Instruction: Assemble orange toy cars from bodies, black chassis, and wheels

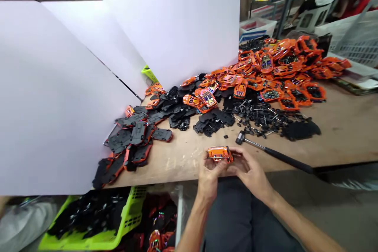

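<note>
Head view, orange toy car (pixel 220 154), long axis sideways, left hand (pixel 210 177), right hand (pixel 249 170), fingers (pixel 238 156) grasping it

1. An orange toy car (pixel 220 153) sits between the left hand (pixel 209 177) and right hand (pixel 251 169), over the front edge of the wooden workbench (pixel 339 138).
2. A black-handled mallet (pixel 273 152) lies to the right, before black wheels (pixel 260 116).
3. Orange car shells (pixel 283 65) heap behind the wheels.
4. Black plastic chassis plates (pixel 130 138) lie left, against white board panels (pixel 59 94).
5. A green plastic crate (pixel 130 212) sits below the bench, left of the hands.
</note>
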`<state>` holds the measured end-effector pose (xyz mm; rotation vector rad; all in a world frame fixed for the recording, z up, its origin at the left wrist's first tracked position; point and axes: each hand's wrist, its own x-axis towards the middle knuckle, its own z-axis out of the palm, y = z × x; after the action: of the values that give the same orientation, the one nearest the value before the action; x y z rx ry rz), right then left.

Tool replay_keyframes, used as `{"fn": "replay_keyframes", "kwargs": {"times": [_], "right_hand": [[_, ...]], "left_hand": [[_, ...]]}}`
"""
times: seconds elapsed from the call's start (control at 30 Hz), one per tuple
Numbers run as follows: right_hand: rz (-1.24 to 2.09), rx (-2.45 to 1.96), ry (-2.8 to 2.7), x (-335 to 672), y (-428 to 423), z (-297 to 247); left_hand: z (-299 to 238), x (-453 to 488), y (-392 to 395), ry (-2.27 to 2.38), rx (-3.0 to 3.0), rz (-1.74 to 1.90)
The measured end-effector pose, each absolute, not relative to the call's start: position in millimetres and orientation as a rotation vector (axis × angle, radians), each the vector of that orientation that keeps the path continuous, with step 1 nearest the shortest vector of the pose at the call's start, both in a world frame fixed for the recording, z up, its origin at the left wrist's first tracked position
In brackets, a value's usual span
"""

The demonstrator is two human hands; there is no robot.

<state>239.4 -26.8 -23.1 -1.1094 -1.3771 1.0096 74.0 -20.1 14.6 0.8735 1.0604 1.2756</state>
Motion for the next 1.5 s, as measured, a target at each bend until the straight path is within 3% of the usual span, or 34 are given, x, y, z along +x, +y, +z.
{"fn": "replay_keyframes", "kwargs": {"times": [0.17, 0.4, 0.63, 1.07, 1.3, 1.5], "right_hand": [[0.891, -1.134, -1.589, 243.3, -12.6, -3.9], [0.862, -1.209, -1.68, 228.8, -9.1, -3.6], [0.699, -1.031, -2.101, 252.6, 2.9, 12.9], [1.008, -1.201, -1.594, 247.2, -0.3, -21.3], [1.077, -1.251, -1.699, 251.4, 1.3, -2.4], [1.162, -1.26, -1.685, 244.7, -20.9, 32.5]], "left_hand": [[-5.3, 52.4, -24.1, 1.047, 0.824, 1.202], [-8.5, 58.0, -14.9, 0.92, 0.484, 1.372], [4.4, 37.7, -9.9, 1.108, 1.106, 1.094], [-5.2, 43.8, -14.3, 1.206, 1.321, 0.981], [33.7, 38.8, -4.6, 1.107, 1.511, 0.87], [52.3, 55.8, -31.0, 1.057, 1.212, 1.04]]}}
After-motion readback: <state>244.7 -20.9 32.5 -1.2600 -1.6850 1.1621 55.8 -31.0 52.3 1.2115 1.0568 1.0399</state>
